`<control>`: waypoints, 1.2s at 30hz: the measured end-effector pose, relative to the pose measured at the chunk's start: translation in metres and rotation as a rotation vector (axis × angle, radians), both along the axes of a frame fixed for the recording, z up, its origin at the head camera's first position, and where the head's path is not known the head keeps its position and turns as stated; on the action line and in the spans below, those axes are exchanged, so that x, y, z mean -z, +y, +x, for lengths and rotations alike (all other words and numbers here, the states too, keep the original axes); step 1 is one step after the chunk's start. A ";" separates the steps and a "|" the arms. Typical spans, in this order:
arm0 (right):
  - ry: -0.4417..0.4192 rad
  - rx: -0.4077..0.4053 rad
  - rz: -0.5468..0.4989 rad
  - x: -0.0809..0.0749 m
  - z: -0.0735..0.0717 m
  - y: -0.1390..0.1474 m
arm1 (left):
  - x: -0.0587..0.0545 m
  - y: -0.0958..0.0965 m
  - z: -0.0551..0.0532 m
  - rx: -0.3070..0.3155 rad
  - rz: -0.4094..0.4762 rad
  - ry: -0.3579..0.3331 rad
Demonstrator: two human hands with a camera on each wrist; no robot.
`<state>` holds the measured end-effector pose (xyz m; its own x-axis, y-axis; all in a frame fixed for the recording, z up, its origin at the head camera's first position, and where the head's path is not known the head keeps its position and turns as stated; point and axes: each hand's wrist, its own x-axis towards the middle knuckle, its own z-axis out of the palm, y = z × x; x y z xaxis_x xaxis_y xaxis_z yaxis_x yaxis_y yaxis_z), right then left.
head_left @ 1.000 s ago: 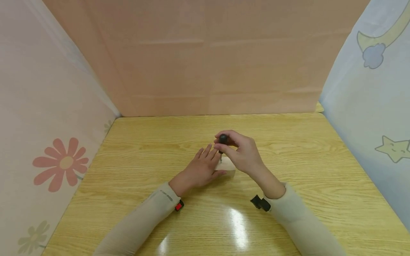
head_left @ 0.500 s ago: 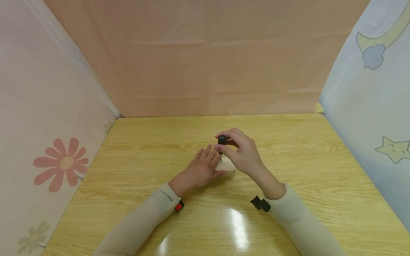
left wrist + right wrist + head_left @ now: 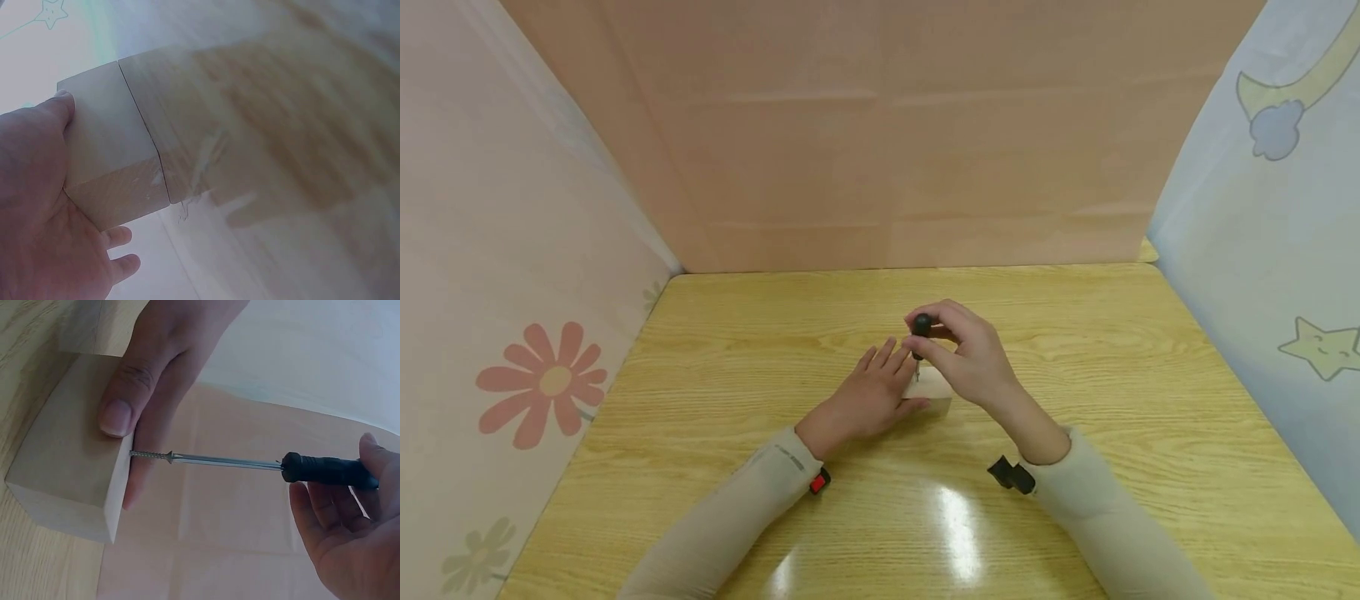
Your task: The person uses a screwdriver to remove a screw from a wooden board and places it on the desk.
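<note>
A pale wooden block (image 3: 934, 384) sits on the table, with my left hand (image 3: 868, 402) holding it from the left. In the right wrist view the left thumb presses one side of the block (image 3: 59, 447) and a finger lies along another. A threaded screw (image 3: 152, 455) stands in the block's top face, much of its thread showing. My right hand (image 3: 976, 360) grips the black handle of a screwdriver (image 3: 922, 327) between thumb and fingers. The screwdriver's metal shaft (image 3: 225, 462) lines up with the screw, its tip meeting the head.
The wood-grain table (image 3: 737, 333) surrounds the block. A plain peach-coloured sheet (image 3: 887, 167) rises at its back edge. Patterned sheets flank it, with a pink flower (image 3: 553, 381) on the left and a star (image 3: 1321, 348) on the right.
The right fingers shift slightly on the screwdriver handle, and the handle's tilt varies a little. The left hand and the block stay in place.
</note>
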<state>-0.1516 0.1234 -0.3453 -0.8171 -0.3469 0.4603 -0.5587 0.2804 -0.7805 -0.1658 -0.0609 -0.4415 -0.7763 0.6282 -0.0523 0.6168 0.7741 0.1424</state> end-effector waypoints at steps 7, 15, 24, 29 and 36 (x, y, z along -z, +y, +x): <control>-0.028 -0.056 0.039 -0.007 -0.001 0.004 | -0.001 0.000 0.000 -0.005 -0.001 -0.023; -0.002 -0.009 0.001 0.001 -0.001 -0.002 | -0.001 -0.002 0.000 0.006 0.018 -0.013; -0.043 -0.075 0.016 -0.004 -0.002 0.004 | -0.001 -0.001 -0.001 0.007 0.013 -0.016; -0.070 -0.075 -0.045 -0.003 -0.001 0.001 | -0.003 -0.001 0.000 0.002 0.009 -0.023; -0.018 0.034 -0.064 0.002 -0.001 -0.003 | -0.004 -0.001 0.001 0.011 0.017 0.001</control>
